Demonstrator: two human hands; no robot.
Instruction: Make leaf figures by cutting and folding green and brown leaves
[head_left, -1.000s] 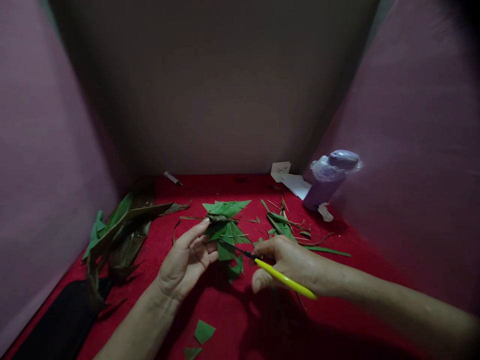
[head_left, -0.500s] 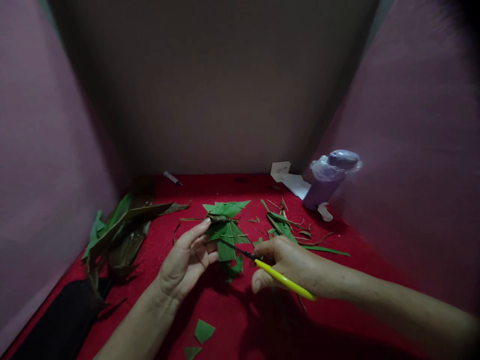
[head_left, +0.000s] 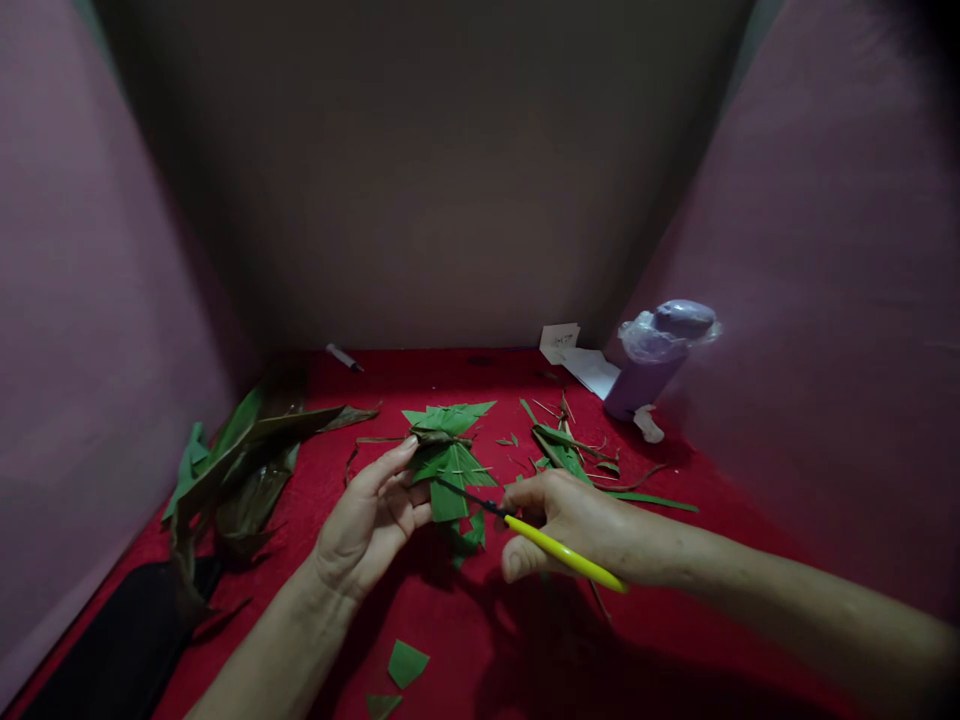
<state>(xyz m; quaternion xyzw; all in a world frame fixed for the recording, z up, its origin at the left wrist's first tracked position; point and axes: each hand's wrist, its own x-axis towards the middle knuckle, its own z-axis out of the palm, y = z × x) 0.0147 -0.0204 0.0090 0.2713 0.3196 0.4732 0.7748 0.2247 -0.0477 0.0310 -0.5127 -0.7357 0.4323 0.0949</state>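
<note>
My left hand [head_left: 379,515] grips the left side of a green leaf bundle [head_left: 452,465], thumb on top and fingers below. The bundle is folded from leaf pieces, tied round the middle with a brown strip, and thin sticks poke through its lower part. My right hand [head_left: 562,530] holds yellow-handled scissors [head_left: 570,560]. Their dark blades reach left across the bundle's lower flap, close to my left fingertips. A cut green scrap [head_left: 471,540] lies just below the bundle.
Long green and brown leaves [head_left: 247,460] are heaped at the left, over a black object [head_left: 112,640]. Leaf strips and sticks [head_left: 566,450] lie right of centre. Behind stand a purple bottle [head_left: 649,380] wrapped in plastic, white papers [head_left: 592,372] and a syringe [head_left: 345,357]. Leaf scraps [head_left: 407,664] lie in front.
Almost nothing differs. The whole view has shifted slightly, and the scissors' yellow handle sits a touch higher and further left. Both hands keep their hold.
</note>
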